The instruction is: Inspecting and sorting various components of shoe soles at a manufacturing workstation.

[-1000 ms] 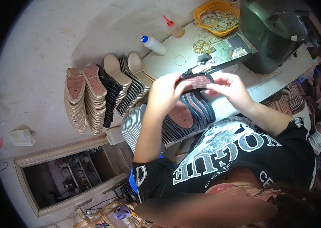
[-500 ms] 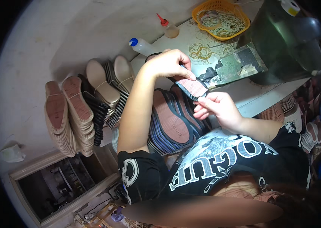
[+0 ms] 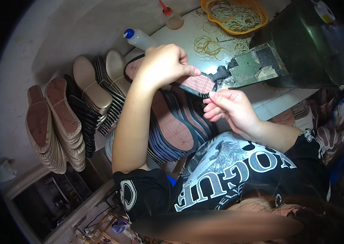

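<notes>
My left hand is closed over the middle of a shoe insole, its thumb pressed on the pink underside. The insole has a black gathered edge, and its other end shows beyond my left wrist. My right hand pinches the black edge at the near end between thumb and fingertips. This end lies close against the black tip of a green machine arm; whether they touch I cannot tell. Below my hands sits a stack of similar insoles with pink undersides and dark edges.
More stacked insoles stand along the wall at left, some tied with bands. A white bottle with a blue cap, a red-tipped squeeze bottle, loose rubber bands and a yellow basket sit behind. The dark green machine body fills the right.
The insole has turned to lie flatter across the view, with its far end now showing past my left wrist. Both hands keep their grip. The whole view has shifted somewhat.
</notes>
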`<action>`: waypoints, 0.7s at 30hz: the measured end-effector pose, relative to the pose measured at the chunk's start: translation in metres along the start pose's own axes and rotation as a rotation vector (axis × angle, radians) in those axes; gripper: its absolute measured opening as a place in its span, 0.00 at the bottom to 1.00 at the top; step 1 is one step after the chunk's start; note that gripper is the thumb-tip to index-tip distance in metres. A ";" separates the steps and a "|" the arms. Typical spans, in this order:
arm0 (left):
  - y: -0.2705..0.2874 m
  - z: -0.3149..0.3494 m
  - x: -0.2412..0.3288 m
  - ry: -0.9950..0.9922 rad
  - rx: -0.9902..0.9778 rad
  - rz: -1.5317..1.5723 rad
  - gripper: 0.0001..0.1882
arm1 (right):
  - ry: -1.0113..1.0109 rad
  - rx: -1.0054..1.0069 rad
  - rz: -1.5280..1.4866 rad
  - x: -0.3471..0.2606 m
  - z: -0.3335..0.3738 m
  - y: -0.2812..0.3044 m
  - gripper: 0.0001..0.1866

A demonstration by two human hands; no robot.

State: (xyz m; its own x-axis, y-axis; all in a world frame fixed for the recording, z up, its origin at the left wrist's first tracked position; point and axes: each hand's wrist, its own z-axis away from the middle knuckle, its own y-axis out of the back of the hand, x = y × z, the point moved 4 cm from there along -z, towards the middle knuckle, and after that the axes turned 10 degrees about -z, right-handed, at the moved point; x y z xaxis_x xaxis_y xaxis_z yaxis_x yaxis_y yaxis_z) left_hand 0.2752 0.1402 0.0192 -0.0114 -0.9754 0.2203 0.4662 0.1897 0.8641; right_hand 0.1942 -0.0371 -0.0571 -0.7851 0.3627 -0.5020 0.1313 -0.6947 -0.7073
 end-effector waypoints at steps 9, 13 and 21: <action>-0.043 0.069 -0.002 0.227 0.361 0.057 0.26 | 0.012 -0.111 0.130 -0.002 -0.002 0.011 0.14; -0.085 0.126 -0.010 0.274 0.486 0.425 0.19 | -0.137 -0.313 0.481 0.009 0.032 0.000 0.15; -0.149 0.159 0.048 -0.112 0.589 1.701 0.11 | 0.447 -0.519 1.038 0.035 0.113 -0.020 0.19</action>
State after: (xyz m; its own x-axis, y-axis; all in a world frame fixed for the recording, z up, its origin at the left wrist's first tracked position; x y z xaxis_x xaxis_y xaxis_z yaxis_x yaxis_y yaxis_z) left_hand 0.0643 0.0832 -0.0269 0.0289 0.3161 0.9483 -0.3121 0.9041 -0.2918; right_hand 0.0954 -0.0803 -0.0043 0.0945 0.0396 -0.9947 0.8699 -0.4892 0.0631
